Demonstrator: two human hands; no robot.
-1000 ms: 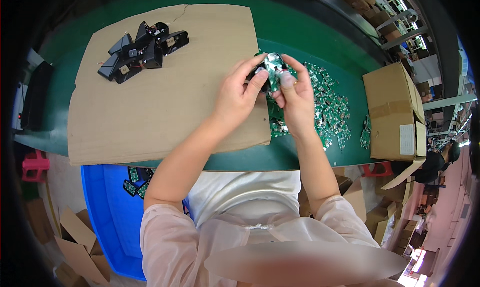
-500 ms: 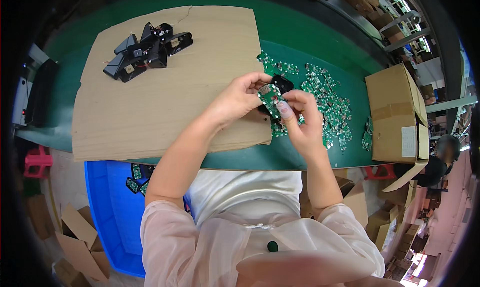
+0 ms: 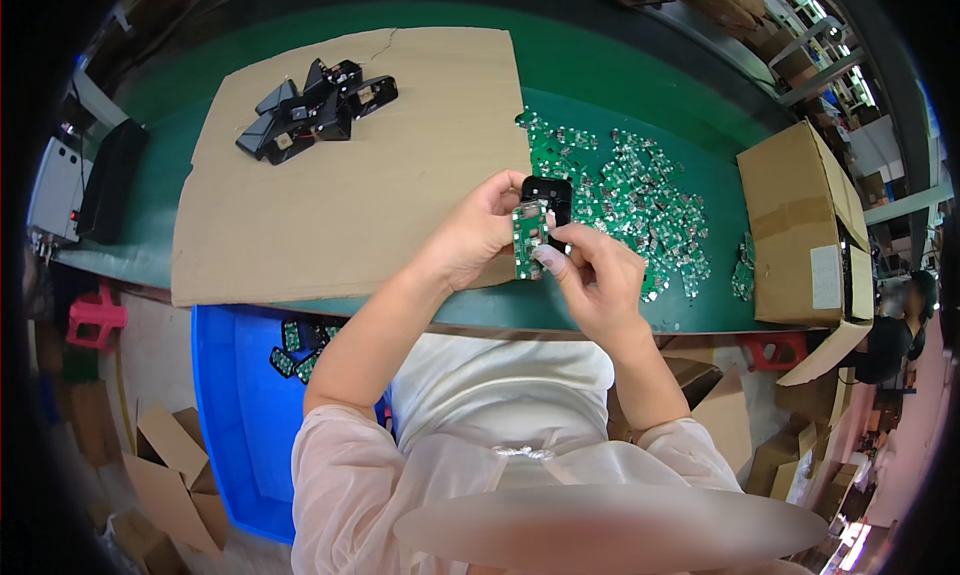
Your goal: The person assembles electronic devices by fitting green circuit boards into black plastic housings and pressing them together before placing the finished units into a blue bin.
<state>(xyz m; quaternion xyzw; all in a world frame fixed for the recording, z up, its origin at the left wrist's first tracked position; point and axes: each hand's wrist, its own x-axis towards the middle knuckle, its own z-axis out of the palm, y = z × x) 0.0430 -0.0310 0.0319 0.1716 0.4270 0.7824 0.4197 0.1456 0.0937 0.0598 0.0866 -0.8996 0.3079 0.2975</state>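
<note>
Board (image 3: 525, 243) and casing (image 3: 560, 191) sit together between your hands, by the right edge of the cardboard sheet (image 3: 330, 215): the green board overlaps the black casing, which shows toward 1 o'clock. Your left hand (image 3: 478, 231) grips the casing from 9 o'clock, though its hidden fingertips can't be told; your right hand (image 3: 606, 275), at 4 o'clock, pinches the board's edge between thumb and fingers. The board doesn't look seated in the casing, so this pair seems only part done.

Taken from the board, what looks done lies at 8 o'clock: a few black units (image 3: 290, 363) with green boards in them, in your blue tub (image 3: 240, 455). Far more looks left: a broad scatter of loose boards (image 3: 655, 200) at 2 o'clock on the green table (image 3: 700, 315). Black shells (image 3: 335, 125) heap at 10 o'clock on the sheet.

The brown carton (image 3: 785, 225) at 3 o'clock has a flap hanging; you can't make out its contents. A floor carton (image 3: 165, 485), beyond the tub at 8 o'clock, gapes open, its inside unclear.
</note>
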